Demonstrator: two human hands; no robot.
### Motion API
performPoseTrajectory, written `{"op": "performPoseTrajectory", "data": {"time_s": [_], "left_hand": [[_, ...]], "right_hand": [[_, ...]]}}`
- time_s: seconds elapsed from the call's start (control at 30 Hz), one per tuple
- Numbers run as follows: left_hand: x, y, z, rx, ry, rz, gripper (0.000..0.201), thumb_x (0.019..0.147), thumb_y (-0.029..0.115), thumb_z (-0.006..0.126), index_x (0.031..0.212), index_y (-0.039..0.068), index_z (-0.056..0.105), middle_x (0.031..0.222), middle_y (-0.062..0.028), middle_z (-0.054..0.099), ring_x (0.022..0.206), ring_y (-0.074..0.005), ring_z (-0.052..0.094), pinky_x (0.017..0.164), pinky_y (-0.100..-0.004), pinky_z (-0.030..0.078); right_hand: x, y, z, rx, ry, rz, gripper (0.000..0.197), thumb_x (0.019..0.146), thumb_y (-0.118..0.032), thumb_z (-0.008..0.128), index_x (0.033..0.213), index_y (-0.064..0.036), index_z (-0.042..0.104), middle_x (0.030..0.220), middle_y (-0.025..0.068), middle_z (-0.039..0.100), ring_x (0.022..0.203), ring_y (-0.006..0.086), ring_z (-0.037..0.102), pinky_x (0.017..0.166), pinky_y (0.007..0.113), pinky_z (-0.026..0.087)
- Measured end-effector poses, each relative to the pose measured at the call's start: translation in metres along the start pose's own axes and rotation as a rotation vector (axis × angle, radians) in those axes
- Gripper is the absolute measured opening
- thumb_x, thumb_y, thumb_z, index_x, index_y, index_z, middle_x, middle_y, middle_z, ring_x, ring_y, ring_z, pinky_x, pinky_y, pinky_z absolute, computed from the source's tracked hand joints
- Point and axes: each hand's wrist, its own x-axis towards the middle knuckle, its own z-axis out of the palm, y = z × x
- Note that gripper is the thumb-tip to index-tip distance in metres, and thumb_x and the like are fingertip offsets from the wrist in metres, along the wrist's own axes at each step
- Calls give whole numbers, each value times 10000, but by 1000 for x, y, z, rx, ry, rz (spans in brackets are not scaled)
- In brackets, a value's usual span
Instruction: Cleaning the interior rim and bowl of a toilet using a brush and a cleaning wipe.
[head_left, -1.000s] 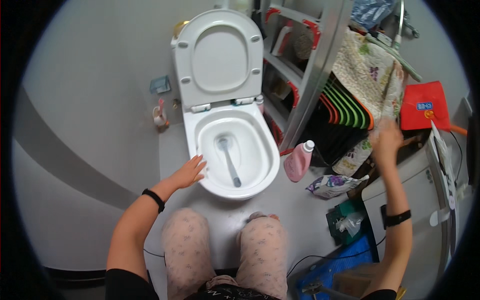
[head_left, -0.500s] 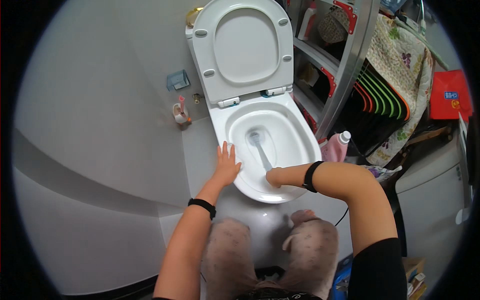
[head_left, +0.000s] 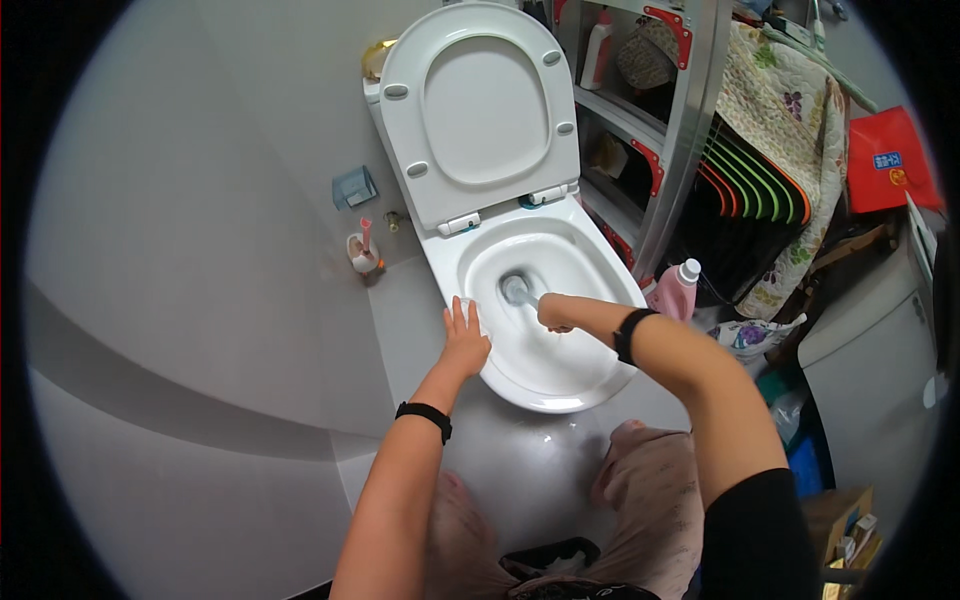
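The white toilet bowl (head_left: 540, 390) stands before me with its seat and lid (head_left: 487, 110) raised against the tank. My right hand (head_left: 556, 313) is closed round the handle of a toilet brush (head_left: 516, 290), reaching in over the bowl. The brush head sits at the drain opening; much of the handle is hidden by the hand. On the left rim lies my left hand (head_left: 465, 345), fingers stretched out. Something white shows beside its fingertips, too little of it visible to name.
A metal shelf rack (head_left: 690, 130) with red brackets rises at the right. Next to the bowl stands a pink bottle (head_left: 675, 292) with a white cap. On the left are a brush holder (head_left: 364, 258) and a blue wall box (head_left: 354, 187). A red bag (head_left: 893, 160) hangs far right.
My right hand has moved up and forward over the bowl, and the brush handle now slants more sideways. The left hand stays on the rim. My legs have moved apart, and the view has shifted slightly.
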Motion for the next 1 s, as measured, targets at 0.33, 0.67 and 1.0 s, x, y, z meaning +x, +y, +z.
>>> {"op": "performPoseTrajectory", "data": {"time_s": [0.33, 0.67, 1.0], "left_hand": [[-11, 14, -2, -137, 78, -84, 298, 836, 118, 434, 1046, -57, 554, 1365, -279, 180, 1252, -486, 111, 995, -555, 187], [-27, 11, -18, -467, 110, -402, 437, 768, 4, 405, 1185, -121, 374, 1210, -304, 381, 1012, -446, 467, 888, -400, 394], [-30, 44, -150, -1573, 500, -501, 391, 815, 94, 432, 1188, -20, 464, 976, -80, 583, 886, -120, 538, 754, -230, 416]], "right_hand": [[-174, 25, -1, -142, 75, -158, 308, 800, -177, 533, 1013, 38, 475, 816, 226, 595, 788, 365, 591, 697, 435, 457], [-215, 48, 15, -275, 30, -162, 217, 788, -55, 426, 968, 52, 484, 837, 227, 603, 785, 357, 605, 656, 445, 479], [-150, 74, 41, -238, 407, -31, 266, 793, -69, 433, 1006, 89, 457, 743, 225, 605, 684, 363, 615, 563, 434, 496]]}}
